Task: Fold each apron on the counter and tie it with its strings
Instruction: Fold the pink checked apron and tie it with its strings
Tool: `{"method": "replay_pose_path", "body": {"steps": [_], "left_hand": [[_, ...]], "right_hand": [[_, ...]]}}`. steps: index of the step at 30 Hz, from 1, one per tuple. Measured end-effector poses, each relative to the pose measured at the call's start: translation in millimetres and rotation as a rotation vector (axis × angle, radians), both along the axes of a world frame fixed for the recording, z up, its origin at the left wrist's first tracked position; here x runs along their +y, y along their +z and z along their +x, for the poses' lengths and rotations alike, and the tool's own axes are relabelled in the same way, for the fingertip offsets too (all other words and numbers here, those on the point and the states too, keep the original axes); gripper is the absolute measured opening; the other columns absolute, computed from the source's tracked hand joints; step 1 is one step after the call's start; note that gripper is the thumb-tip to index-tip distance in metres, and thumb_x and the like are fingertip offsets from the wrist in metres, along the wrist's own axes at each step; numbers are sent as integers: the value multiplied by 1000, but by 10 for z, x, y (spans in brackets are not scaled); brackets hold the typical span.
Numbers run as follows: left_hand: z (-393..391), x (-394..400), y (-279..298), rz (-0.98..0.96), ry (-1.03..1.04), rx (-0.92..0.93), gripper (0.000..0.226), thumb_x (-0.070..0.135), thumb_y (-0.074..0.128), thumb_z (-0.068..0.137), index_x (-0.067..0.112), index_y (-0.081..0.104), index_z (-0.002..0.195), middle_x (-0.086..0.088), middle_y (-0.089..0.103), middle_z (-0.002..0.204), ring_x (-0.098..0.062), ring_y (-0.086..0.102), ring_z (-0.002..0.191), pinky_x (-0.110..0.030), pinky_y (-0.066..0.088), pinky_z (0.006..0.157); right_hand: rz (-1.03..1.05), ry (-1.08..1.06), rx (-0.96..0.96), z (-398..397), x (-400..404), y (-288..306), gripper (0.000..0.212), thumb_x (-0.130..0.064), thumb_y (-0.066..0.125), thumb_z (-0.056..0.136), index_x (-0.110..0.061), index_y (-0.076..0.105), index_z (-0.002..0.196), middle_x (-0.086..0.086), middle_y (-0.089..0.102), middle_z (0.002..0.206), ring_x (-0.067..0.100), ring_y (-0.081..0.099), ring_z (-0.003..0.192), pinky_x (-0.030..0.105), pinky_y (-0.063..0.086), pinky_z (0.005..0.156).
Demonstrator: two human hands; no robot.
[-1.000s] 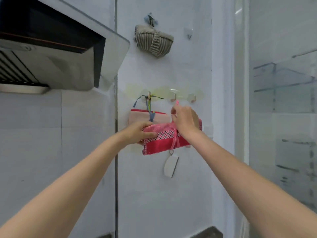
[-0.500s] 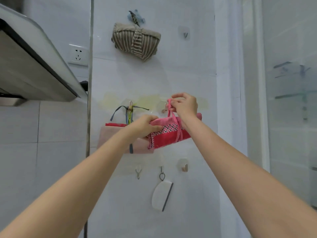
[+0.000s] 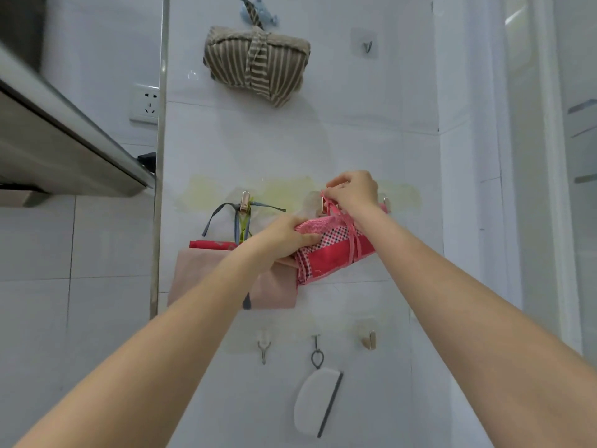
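Two bare forearms reach up from the near edge toward a white tiled wall (image 3: 355,150). The left hand (image 3: 284,236) grips the left end of a folded red apron bundle (image 3: 332,250), thumb curled over its top. The right hand (image 3: 353,190) pinches the bundle's pink string (image 3: 352,244) at a wall hook (image 3: 323,202) just above. The bundle is red with a pink-checked top and a dotted band, the string wrapped round its middle, and it is held against the wall, tilted up to the right.

Just left of it a pink folded apron (image 3: 206,276) hangs from another hook (image 3: 244,202) by grey-blue strings. Higher on the wall a brown striped apron bundle (image 3: 258,64), tied with its own strap, hangs from a blue hook (image 3: 258,12). Below the hands a white half-round pad (image 3: 315,402) hangs from a small hook. A range hood (image 3: 64,156) juts in at the left beside a wall socket (image 3: 145,103).
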State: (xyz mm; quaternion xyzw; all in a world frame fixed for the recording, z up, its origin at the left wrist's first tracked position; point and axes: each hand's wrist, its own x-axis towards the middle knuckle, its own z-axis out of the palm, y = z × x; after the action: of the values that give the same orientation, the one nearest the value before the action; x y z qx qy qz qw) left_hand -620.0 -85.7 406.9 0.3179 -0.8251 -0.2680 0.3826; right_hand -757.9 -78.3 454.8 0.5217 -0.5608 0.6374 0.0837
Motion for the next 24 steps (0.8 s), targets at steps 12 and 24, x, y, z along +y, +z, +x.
{"method": "replay_pose_path", "body": {"steps": [12,24], "left_hand": [[-78,-143,-63,-364,146,-282,26,23,57,92,4,60,108,-11,60,100,-20,53,91,-25,36,66],[24,-123,-278,-805,359,-717,74,61,52,81,24,27,140,-3,54,128,-25,36,128,-48,14,111]], "right_hand": [[161,33,202,-119,113,-179,22,-10,62,85,-4,64,105,-1,57,85,13,52,88,22,40,69],[613,-435,768,-212,237,-702,37,-7,41,87,-13,46,124,11,45,126,29,33,123,44,29,98]]}}
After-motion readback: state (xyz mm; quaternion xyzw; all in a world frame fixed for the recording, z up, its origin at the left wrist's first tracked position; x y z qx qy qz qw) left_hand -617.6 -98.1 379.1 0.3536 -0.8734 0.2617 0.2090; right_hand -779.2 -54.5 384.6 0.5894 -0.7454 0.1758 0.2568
